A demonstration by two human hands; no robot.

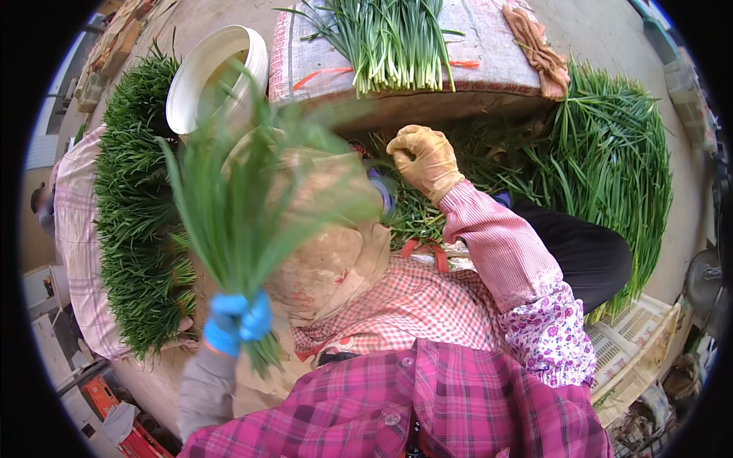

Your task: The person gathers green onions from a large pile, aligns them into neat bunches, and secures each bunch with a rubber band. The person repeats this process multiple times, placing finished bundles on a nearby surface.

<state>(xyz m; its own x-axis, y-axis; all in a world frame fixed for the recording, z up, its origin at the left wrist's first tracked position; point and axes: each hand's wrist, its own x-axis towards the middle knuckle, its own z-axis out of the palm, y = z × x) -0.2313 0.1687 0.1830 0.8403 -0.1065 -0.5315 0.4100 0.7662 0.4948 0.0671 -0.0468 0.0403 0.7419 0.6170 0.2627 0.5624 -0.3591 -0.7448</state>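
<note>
My left hand (237, 323), in a blue glove, grips a bunch of green leafy stalks (235, 229), which look like garlic chives. The pale ends stick out below my fist, and the leaf tips fan upward, blurred by motion. My right hand (426, 160), in a yellowish glove, is curled with a small gap between thumb and fingers and shows nothing in it. It hovers over loose leaf scraps (421, 214) on the ground. Ahead, a laid-out pile of chives (395, 51) rests on a sack-covered bench (481, 51), cut ends towards me.
A white bucket (189, 80) holding cloudy liquid stands at the upper left. Bundled chives (137, 217) are stacked along the left, beside a plaid cloth (80, 189). Loose chives (618, 172) heap on the right near a plastic crate (624, 343). A brown cloth (538, 51) hangs over the bench corner.
</note>
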